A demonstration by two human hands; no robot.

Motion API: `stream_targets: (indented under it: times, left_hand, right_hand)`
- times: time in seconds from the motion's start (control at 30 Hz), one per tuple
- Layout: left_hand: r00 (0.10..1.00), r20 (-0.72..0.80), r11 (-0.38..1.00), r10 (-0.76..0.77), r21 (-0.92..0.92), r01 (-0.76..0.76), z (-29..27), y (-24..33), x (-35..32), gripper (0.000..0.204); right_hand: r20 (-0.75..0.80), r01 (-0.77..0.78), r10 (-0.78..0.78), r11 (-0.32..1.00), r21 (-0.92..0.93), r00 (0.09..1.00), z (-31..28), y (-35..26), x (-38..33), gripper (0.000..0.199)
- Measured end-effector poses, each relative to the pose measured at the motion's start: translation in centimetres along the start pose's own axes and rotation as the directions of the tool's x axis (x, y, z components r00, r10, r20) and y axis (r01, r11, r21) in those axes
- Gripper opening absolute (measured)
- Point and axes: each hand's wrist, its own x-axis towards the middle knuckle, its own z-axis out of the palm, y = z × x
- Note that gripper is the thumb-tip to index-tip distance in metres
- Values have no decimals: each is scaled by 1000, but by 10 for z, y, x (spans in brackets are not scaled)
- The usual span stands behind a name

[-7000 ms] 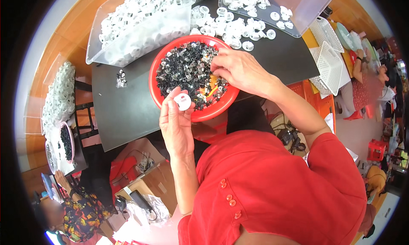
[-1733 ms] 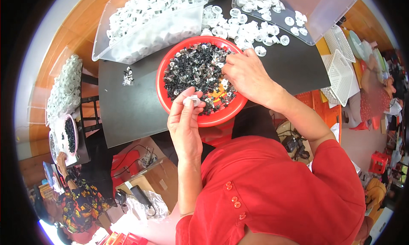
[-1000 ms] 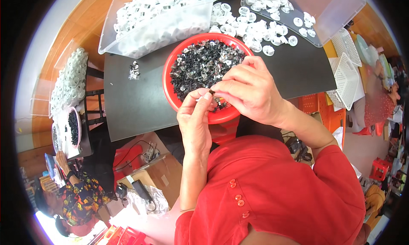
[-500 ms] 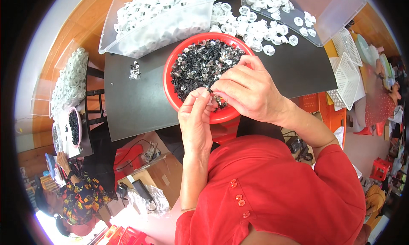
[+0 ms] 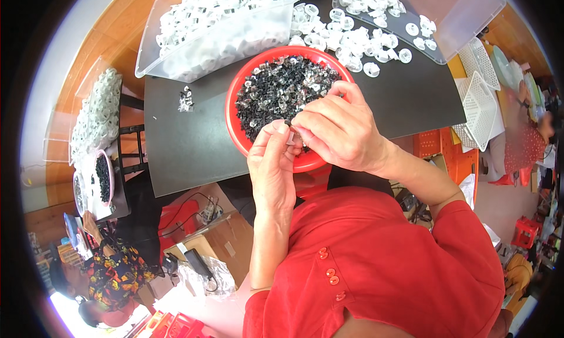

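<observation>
Over the near side of a red round basin (image 5: 233, 123), both my hands meet with pinched fingertips. My left hand (image 5: 271, 156) grips a small pale part, mostly covered by thumb and fingers. Its exact kind is too small to make out. My right hand (image 5: 343, 126) is closed at the same spot, its fingertips touching or nearly touching the left ones; what it pinches is hidden. Inside the basin lie many small black and clear plastic pieces (image 5: 276, 88).
A clear bin (image 5: 194, 65) of white plastic parts stands behind the basin. Loose white round parts (image 5: 370, 44) lie beside it, near a tilted clear bin (image 5: 452, 29). A small cluster of pieces (image 5: 185, 100) sits left. Another person (image 5: 111, 267) works at the far left.
Both hands stay pinched together above the basin, with only a slight shift of the fingers. The basin looks nearly unmoved.
</observation>
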Motion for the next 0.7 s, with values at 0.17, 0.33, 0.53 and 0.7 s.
stream_targets:
  times: [0.17, 0.33, 0.53, 0.7]
  left_hand:
    - [1000, 3, 999, -2, 33, 1, -3, 1, -1, 17]
    - [1000, -19, 1000, -6, 24, 6, 3, 3, 0, 23]
    - [999, 14, 991, 37, 125, -38, 1, 0, 1, 21]
    - [990, 21, 947, 137, 291, -138, -1, 1, 2, 9]
  right_hand:
    - [45, -142, 136, 976, 167, 990, 3, 4, 1, 12]
    - [83, -268, 255, 928, 258, 963, 4, 5, 1, 13]
    - [84, -269, 256, 931, 246, 963, 2, 6, 2, 12]
    - [117, -264, 241, 927, 265, 963, -2, 4, 4, 10]
